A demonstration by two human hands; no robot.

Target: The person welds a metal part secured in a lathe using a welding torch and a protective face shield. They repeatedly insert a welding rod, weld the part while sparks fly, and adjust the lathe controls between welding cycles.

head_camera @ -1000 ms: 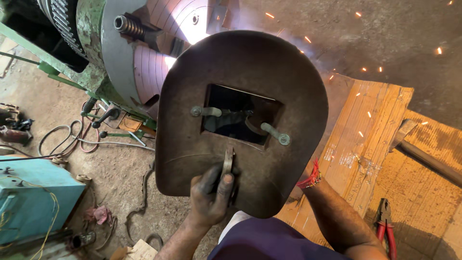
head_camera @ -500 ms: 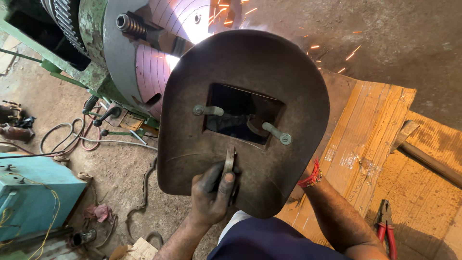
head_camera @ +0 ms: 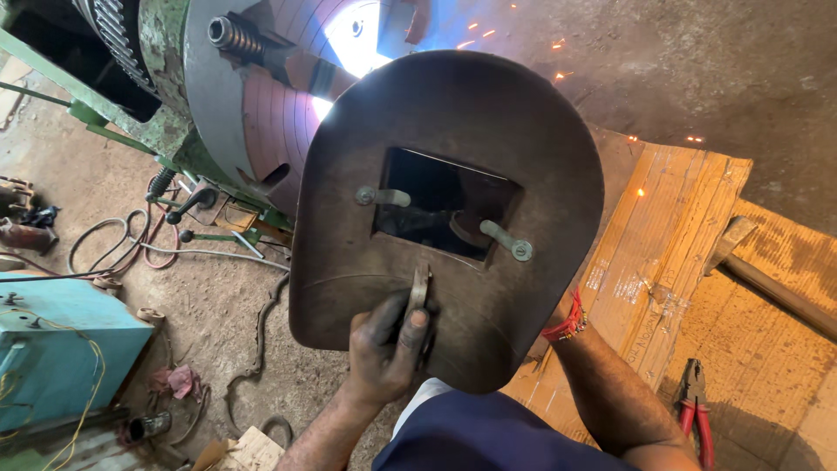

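Since half a second ago the welding shield has drifted slightly right and down in view, uncovering more of the white-blue glare at the top; sparks now scatter further right over the ground.

Left hand: raised in front of the body, forearm coming up from bottom centre. Sooty fingers curled and pressed together around the thin metal handle on the back of the shield, thumb laid up along it. Firm closed grip.

Right hand: not visible, hidden behind the shield's lower right edge. Only the forearm and a red wrist thread show. Cannot tell what its fingers are doing.

Shield: brown, rounded top, held upright between the camera and the glare. Dark rectangular window in the middle, kept by two small metal clips at its sides.

Cardboard sheet: flat on the ground at right, tan, with faint dark print near the wrist.

Around: big round steel plate on a green machine frame at upper left, partly blocked by the shield. Blue box at lower left, cables looping over the dirt beside it. Red-handled pliers on the cardboard at lower right; a hammer lies further up at right.
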